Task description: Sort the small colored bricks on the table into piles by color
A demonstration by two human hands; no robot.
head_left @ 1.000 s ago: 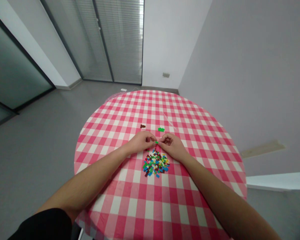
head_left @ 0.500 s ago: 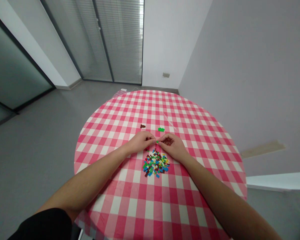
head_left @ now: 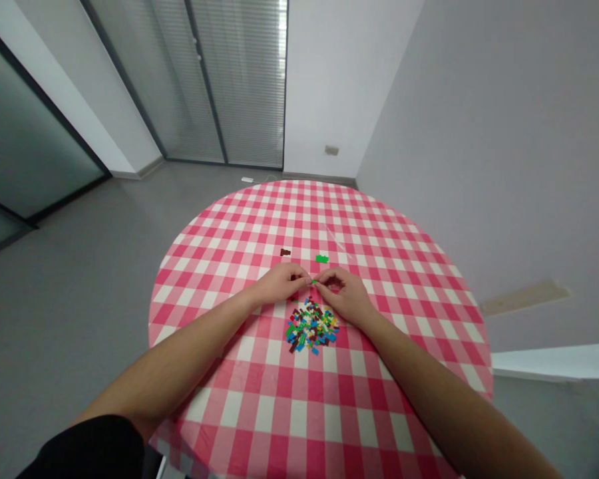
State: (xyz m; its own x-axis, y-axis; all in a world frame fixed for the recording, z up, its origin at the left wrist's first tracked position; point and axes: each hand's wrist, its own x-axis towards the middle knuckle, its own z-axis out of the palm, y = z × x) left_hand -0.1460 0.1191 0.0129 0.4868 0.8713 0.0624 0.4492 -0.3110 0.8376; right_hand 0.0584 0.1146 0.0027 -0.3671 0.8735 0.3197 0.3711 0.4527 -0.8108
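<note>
Between the fingertips of both hands is a small green toy brick (head_left: 314, 282). My left hand (head_left: 282, 282) pinches it from the left, thumb and index finger closed. From the right, my right hand (head_left: 347, 293) grips it in the same way, its other fingers curled. Just nearer to me than the hands lies a heap of small mixed-colour toy bricks (head_left: 312, 327), in blue, green, white, yellow, red and brown. Beyond the hands lie a flat green brick piece (head_left: 322, 259) and a dark brown brick piece (head_left: 285, 252).
The round table wears a pink and white checked cloth (head_left: 299, 399). A glass partition with blinds (head_left: 244, 86) and a white wall stand behind it. A grey wall rises on the right. A small white object (head_left: 247, 179) shows past the far edge.
Both hands stay nearly in place around the green toy brick, with only slight shifts of the right fingers. The heap and the two pieces beyond have not moved.
</note>
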